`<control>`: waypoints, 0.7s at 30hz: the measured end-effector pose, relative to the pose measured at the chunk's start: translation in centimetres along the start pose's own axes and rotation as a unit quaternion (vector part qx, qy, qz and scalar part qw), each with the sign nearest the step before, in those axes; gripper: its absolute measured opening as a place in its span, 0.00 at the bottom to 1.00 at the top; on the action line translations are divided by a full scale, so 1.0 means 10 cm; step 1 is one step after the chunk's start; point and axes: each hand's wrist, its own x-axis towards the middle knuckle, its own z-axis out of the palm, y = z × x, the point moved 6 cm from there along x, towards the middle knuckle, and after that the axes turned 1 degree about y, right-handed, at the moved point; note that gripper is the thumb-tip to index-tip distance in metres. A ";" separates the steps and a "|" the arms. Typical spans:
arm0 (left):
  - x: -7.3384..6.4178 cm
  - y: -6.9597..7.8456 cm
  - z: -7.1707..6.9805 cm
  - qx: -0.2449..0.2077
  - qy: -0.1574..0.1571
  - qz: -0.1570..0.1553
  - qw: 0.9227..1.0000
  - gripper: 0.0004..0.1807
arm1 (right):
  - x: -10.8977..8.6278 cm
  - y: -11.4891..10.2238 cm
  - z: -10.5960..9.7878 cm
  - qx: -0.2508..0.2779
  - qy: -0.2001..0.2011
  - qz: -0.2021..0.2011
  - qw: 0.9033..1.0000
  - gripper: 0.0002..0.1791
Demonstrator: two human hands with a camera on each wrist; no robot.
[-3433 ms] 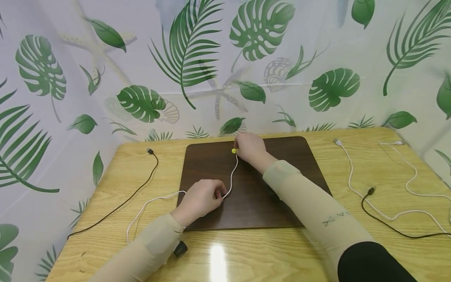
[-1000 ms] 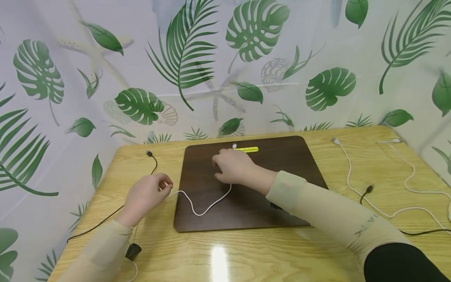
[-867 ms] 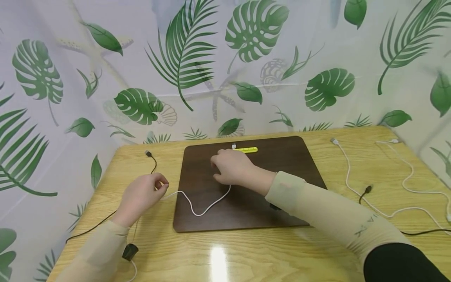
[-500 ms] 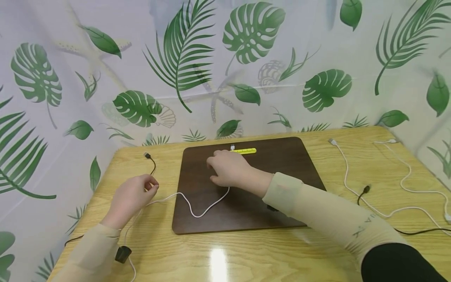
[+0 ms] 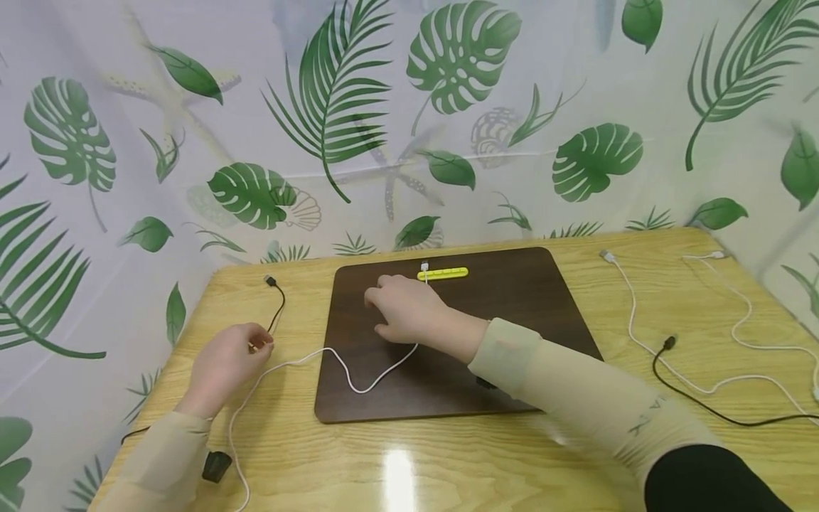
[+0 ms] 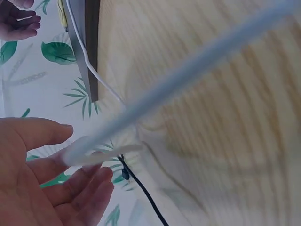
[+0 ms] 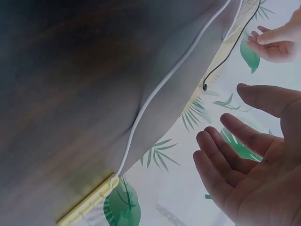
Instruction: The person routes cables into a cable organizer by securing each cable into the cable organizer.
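Dark brown board (image 5: 377, 313) lies on the wood-grain table (image 5: 307, 469). Near its far edge sits a yellow clip strip (image 5: 448, 273). One white cable (image 5: 361, 392) passes through the strip's left end, with its plug (image 5: 425, 265) just beyond. From there the cable runs beneath the right hand (image 5: 409, 309), bends across the board and leaves over its left edge.

Right hand: above the board, fingers parted and loosely bent, gripping nothing. Left hand: (image 5: 224, 363) left of the board, fingers relaxed and apart, gripping nothing; the white cable lies just beside it, and contact cannot be determined. A black cable (image 5: 279, 306) extends beyond the left fingertips.
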 end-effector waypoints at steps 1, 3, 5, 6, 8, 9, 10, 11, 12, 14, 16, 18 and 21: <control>-0.01 -0.03 0.01 -0.001 0.000 -0.003 1.000 0.13 | 0.01 -0.01 0.01 0.002 0.000 0.000 1.000 0.20; -0.01 -0.09 0.02 -0.001 0.000 -0.008 1.000 0.14 | 0.02 -0.02 0.02 0.007 0.000 -0.003 1.000 0.21; -0.01 -0.15 0.03 0.001 0.001 -0.010 1.000 0.15 | 0.03 -0.03 0.03 0.014 0.001 -0.004 1.000 0.21; 0.00 -0.17 0.04 0.004 0.002 -0.010 1.000 0.15 | 0.03 -0.04 0.03 0.017 0.002 -0.004 1.000 0.21; 0.00 -0.22 0.05 0.006 0.002 -0.012 1.000 0.16 | 0.04 -0.04 0.03 0.023 0.002 -0.004 1.000 0.21; 0.01 -0.24 0.06 0.007 0.000 -0.015 1.000 0.17 | 0.04 -0.05 0.03 0.025 0.003 -0.004 1.000 0.22; 0.01 -0.26 0.07 0.009 -0.002 -0.017 1.000 0.18 | 0.05 -0.05 0.03 0.027 0.002 -0.004 1.000 0.22; 0.01 -0.27 0.08 0.012 -0.003 -0.019 1.000 0.19 | 0.05 -0.06 0.04 0.028 0.002 -0.005 1.000 0.22; 0.01 -0.29 0.09 0.015 -0.006 -0.022 1.000 0.21 | 0.05 -0.06 0.04 0.030 0.001 -0.005 1.000 0.22; 0.02 -0.32 0.11 0.019 -0.011 -0.027 0.999 0.24 | 0.05 -0.07 0.05 0.032 -0.003 -0.005 0.999 0.22; 0.02 -0.34 0.12 0.025 -0.014 -0.030 0.999 0.26 | 0.04 -0.07 0.07 0.035 -0.006 -0.005 0.999 0.22; 0.02 -0.35 0.14 0.027 -0.018 -0.034 0.999 0.28 | 0.04 -0.07 0.09 0.039 -0.010 -0.003 0.999 0.22; 0.02 -0.37 0.17 0.029 -0.028 -0.040 0.998 0.29 | 0.04 -0.07 0.13 0.044 -0.014 -0.003 0.999 0.21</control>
